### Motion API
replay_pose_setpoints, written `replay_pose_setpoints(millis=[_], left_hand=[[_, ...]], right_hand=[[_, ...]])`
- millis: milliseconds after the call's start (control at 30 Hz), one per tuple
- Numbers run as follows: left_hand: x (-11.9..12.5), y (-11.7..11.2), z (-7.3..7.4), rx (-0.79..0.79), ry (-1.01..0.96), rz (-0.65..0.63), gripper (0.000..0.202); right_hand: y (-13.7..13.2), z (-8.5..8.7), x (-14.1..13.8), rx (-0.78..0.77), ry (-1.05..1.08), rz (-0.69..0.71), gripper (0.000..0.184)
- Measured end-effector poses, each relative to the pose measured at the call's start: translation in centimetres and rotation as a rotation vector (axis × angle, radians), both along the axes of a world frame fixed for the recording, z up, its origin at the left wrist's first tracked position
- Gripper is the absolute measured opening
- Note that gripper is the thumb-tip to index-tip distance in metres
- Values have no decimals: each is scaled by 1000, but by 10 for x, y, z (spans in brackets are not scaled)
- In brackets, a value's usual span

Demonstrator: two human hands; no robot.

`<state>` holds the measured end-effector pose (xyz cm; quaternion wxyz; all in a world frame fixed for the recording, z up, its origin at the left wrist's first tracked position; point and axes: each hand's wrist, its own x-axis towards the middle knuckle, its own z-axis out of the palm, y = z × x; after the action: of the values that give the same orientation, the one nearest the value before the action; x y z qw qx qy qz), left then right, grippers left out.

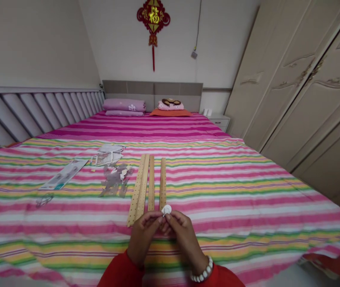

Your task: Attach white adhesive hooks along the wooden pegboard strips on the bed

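Note:
Both hands meet at the near side of the bed, in front of the wooden strips. Between their fingertips is a small white disc point(167, 209), its exact kind too small to make out. My left hand point(144, 236) pinches it from the left, thumb and fingers closed. From the other side my right hand point(184, 235) grips it too, a white bead bracelet on the wrist. Just beyond lie several long wooden strips with rows of holes; the rightmost strip point(163, 181) ends close behind the disc, and a wider pair point(138, 191) lies to the left.
Left of the strips lie crumpled clear wrappers point(114, 181), white packaging point(108, 154), a long printed card point(64, 174) and a thin wire-like bundle point(44, 199). A striped sheet point(232, 207) covers the bed. Pillows point(124, 105) rest by the headboard; wardrobes point(304, 87) stand right.

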<state>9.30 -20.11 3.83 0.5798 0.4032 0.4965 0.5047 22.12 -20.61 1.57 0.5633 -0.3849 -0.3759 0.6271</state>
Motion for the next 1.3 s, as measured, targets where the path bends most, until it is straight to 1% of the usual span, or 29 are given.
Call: replay_pose_setpoints(millis=[133, 233, 333, 400, 467, 567, 733, 833, 967, 1133, 1300], left_hand=[[-1, 3, -4, 26, 40, 26, 40], [-2, 5, -6, 24, 62, 40, 44], [-3, 6, -10, -5, 59, 4, 48], [-2, 7, -13, -27, 52, -13, 46], [-1, 8, -17, -34, 48, -21, 43], [1, 10, -20, -15, 51, -34, 41], [1, 14, -23, -5, 64, -31, 44], [0, 13, -26, -7, 45, -11, 45], [1, 10, -27, -2, 39, 20, 44], [1, 8, -23, 52, 86, 22, 38], [1, 5, -23, 92, 128, 18, 34]], right_hand=[[0, -2, 1, -45, 52, 0, 40], [0, -6, 1, -65, 42, 17, 41], [2, -10, 2, -102, -12, 24, 42], [3, -12, 3, -113, -36, 7, 42], [4, -13, 4, -120, -31, -15, 42], [8, -13, 5, -127, 2, -37, 49], [11, -16, 7, -101, -11, -35, 50], [9, -18, 7, -92, -11, -32, 55], [5, -19, 4, -15, -8, -50, 61], [4, -20, 1, 16, -76, -90, 56], [2, -20, -1, 39, -181, -150, 49]])
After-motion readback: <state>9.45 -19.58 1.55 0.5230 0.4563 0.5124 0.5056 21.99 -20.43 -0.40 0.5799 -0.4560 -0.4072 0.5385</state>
